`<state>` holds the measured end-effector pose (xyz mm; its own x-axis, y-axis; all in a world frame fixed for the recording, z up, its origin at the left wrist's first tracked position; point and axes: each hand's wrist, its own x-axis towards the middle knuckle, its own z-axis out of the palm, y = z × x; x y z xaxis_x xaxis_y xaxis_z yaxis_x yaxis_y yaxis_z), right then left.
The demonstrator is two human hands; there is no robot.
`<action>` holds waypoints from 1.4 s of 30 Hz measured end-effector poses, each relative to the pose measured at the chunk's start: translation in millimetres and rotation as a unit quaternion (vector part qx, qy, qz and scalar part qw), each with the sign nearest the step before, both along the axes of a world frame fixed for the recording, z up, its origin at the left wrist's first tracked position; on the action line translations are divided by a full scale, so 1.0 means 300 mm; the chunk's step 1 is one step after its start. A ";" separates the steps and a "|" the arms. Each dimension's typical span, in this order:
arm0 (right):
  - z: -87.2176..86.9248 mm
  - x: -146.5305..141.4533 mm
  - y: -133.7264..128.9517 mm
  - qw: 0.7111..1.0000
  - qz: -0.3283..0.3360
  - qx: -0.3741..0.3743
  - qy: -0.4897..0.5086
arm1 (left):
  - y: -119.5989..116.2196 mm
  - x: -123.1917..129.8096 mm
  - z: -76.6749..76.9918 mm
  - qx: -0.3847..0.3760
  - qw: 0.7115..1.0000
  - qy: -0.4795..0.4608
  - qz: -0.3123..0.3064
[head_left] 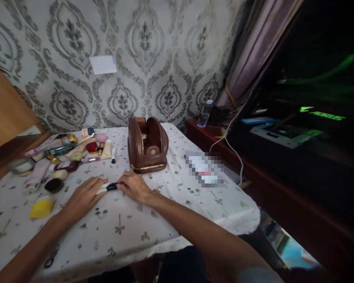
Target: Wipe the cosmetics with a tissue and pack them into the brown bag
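Note:
A small cosmetic tube (pixel 112 186) with a dark, shiny middle and a whitish end is low over the tablecloth, stretched between my two hands. My left hand (pixel 84 194) pinches its whitish end. Closed fingers of my right hand (pixel 135 186) grip the dark end, and a bit of red shows there. Just beyond my right hand stands a brown makeup bag (pixel 149 160), unzipped at the top, its inside partly visible. Left of it lies a spread of cosmetics, with a pink tube (pixel 37 175), a round dark brush (pixel 54 185) and a yellow-and-white sponge (pixel 41 206) nearest my left hand.
A white patterned cloth (pixel 120 243) covers the table. Right of the bag lies a blurred-out flat object (pixel 203 169). A clear bottle (pixel 205 114) and a white cable (pixel 231 147) are on the dark red desk at right. A wooden panel (pixel 6 106) stands at left.

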<state>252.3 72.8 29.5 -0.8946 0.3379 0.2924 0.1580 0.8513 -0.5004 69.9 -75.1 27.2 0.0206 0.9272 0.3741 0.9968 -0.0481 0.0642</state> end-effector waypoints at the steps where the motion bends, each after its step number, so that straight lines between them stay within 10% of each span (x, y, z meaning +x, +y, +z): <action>1: -0.003 -0.002 0.002 1.000 -0.002 -0.006 0.006 | -0.001 0.005 -0.003 0.010 1.000 -0.009 0.005; 13: 0.120 0.168 0.069 0.957 -0.009 -0.009 0.290 | -0.009 0.034 0.043 0.008 0.984 -0.174 0.036; 18: 0.189 0.272 0.234 0.869 -0.261 -0.003 0.420 | 0.138 0.030 0.102 0.043 0.957 -0.278 0.076; 21: 0.182 0.249 0.352 0.851 -0.350 -0.098 0.379 | 0.309 0.066 0.128 0.018 0.894 -0.438 0.098; 24: 0.158 0.194 0.429 0.867 -0.340 -0.211 0.296 | 0.466 0.124 0.133 -0.013 0.774 -0.614 0.153; 26: 0.142 0.164 0.456 0.869 -0.320 -0.248 0.284 | 0.534 0.156 0.126 -0.016 0.746 -0.647 0.157; 42: 0.124 0.227 0.615 0.821 -0.355 -0.205 0.397 | 0.730 0.238 0.057 0.001 0.755 -0.646 0.112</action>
